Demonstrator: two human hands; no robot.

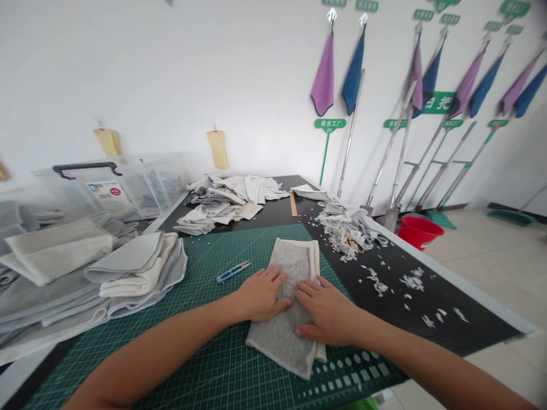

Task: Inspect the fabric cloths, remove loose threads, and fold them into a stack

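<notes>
Bare forearms (158, 356) come in from the bottom corners to 2 flat hands. L hand (261, 295) & R hand (327, 312) lie palm-down, fingers spread, gripping nothing, pressing on a folded grey terry cloth (282, 336) w/ cream edging, centred on a green cutting mat (205, 364). Cloth's long axis runs approx 12-to-6 o'clock, slight skew. Already folded: a stack of grey cloths (137, 267) at 9 o'clock, next to a clear plastic bin (128, 185) at 10 o'clock. Still loose: a heap of pale fabric offcuts (226, 199) at 12 o'clock on the black table (384, 256), w/ white clippings (344, 233) at 1 o'clock. Blue-handled snips (233, 271) lie near L hand at 11 o'clock; wooden ruler (293, 204) beyond.
</notes>
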